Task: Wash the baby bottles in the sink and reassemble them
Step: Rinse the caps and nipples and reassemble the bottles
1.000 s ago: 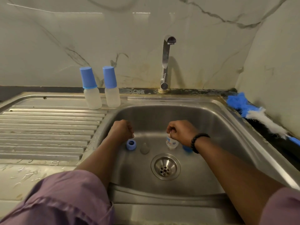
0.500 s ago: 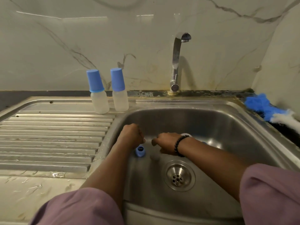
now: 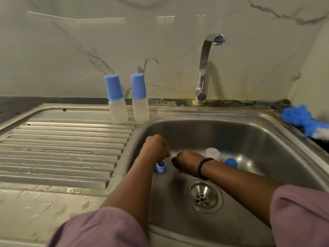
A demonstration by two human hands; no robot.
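Bottles [image 3: 129, 98], two frosted plastic cylinders under tapered blue caps, are standing upright side by side at the back edge of the ribbed steel drainboard [image 3: 62, 148], just left of the sink [image 3: 267, 139]. Inside the smooth steel basin, a blue ring [image 3: 161, 167] is lying just below the left hand [image 3: 156, 146], whose grip is curled into a fist; what it holds is hidden. Beside it the right hand [image 3: 185, 162] is curling too, contents unclear. A clear bottle body [image 3: 212, 153] and blue cap [image 3: 231, 162] are lying just behind its wrist.

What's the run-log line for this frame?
left hand: fisted, over blue ring | right hand: fisted, contents hidden | clear bottle, blue cap: in sink
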